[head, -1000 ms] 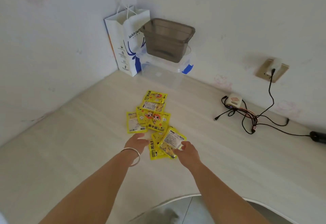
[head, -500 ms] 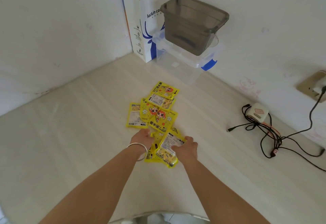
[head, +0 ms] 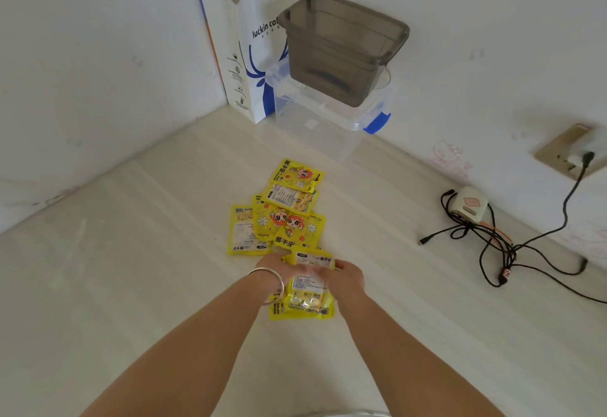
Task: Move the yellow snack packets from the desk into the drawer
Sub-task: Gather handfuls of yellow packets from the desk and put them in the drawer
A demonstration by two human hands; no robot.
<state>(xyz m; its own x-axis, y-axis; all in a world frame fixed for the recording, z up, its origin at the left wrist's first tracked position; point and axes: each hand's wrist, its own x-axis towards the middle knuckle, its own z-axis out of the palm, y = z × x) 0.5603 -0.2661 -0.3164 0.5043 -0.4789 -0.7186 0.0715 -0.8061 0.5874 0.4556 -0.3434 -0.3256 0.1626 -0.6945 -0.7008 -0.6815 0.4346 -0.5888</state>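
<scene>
Head view: the gathering step seems in hand, with no drawer visible. Both hands close on the nearest yellow packets (head: 307, 288), the left hand (head: 276, 268) at their left edge, the right hand (head: 346, 280) at their right. More loose packets (head: 282, 216) lie on the desk (head: 131, 285) just beyond the fingers. Next they likely need collecting too, then lifting.

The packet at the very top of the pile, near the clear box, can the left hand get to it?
Probably yes. The farthest packet lies flat and uncovered, with bare desk beside the pile. The left hand is busy with the nearest packet, though.
</scene>
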